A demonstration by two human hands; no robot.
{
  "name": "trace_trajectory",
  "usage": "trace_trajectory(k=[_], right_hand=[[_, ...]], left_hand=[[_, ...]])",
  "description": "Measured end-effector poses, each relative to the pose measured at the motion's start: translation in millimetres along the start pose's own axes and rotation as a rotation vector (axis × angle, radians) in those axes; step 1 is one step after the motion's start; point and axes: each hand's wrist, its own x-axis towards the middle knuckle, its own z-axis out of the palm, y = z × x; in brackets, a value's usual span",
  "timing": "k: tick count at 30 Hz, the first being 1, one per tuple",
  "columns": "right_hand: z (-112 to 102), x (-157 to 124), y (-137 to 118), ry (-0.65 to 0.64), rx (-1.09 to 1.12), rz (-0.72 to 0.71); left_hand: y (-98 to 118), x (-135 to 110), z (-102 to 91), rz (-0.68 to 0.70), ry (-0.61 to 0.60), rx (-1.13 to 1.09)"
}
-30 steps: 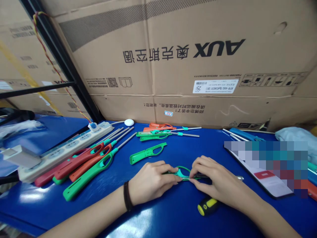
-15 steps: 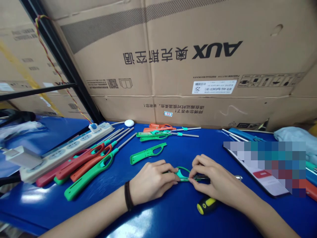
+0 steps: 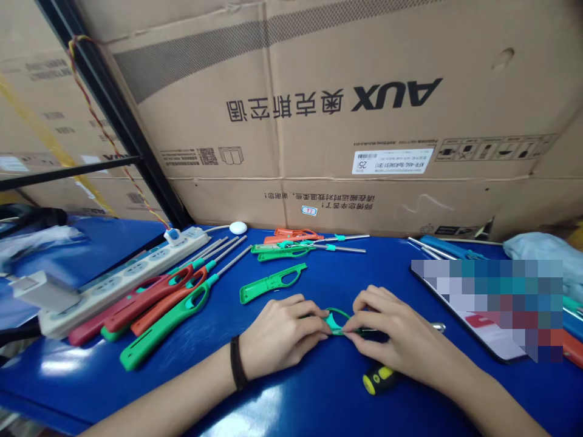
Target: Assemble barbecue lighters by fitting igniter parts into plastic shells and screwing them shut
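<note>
My left hand (image 3: 277,334) is closed around the body of a green long-nosed lighter (image 3: 344,312), hiding most of its handle. A turquoise trigger piece shows in the gap between my hands. My right hand (image 3: 392,325) pinches the lighter by that trigger with thumb and fingertips; whether a small part sits in the pinch is hidden. The lighter's metal tube passes behind my right fingers, and its tip shows beyond them. A yellow-and-black screwdriver (image 3: 378,377) lies just below my right hand, partly covered by it. Beyond my left hand rests a loose green casing half (image 3: 273,283).
Opened lighters, one orange (image 3: 291,235) and one green (image 3: 285,250), lie at the back. Several red, orange and green lighters (image 3: 159,325) lie at left beside a white power strip (image 3: 122,273). A phone-like slab (image 3: 494,340) lies right. A large cardboard box (image 3: 310,139) stands behind.
My right fingertips have slid slightly left along the lighter, nearer the turquoise trigger. My left hand keeps its hold. The view has shifted very little.
</note>
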Motion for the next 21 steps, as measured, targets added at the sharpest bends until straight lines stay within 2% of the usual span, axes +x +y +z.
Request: trace_trajectory(k=[7, 14, 21], right_hand=[[-0.2, -0.4, -2.5, -0.046, -0.011, 0.028], [0.1, -0.6, -2.3, -0.049, -0.018, -0.023], [0.6, 0.3, -3.3, -0.072, 0.001, 0.021]], left_hand=[[-1.2, -0.3, 0.6, 0.008, 0.004, 0.001], [-2.7, -0.8, 1.3, 0.004, -0.003, 0.001], [-1.4, -0.2, 1.5, -0.002, 0.011, -0.001]])
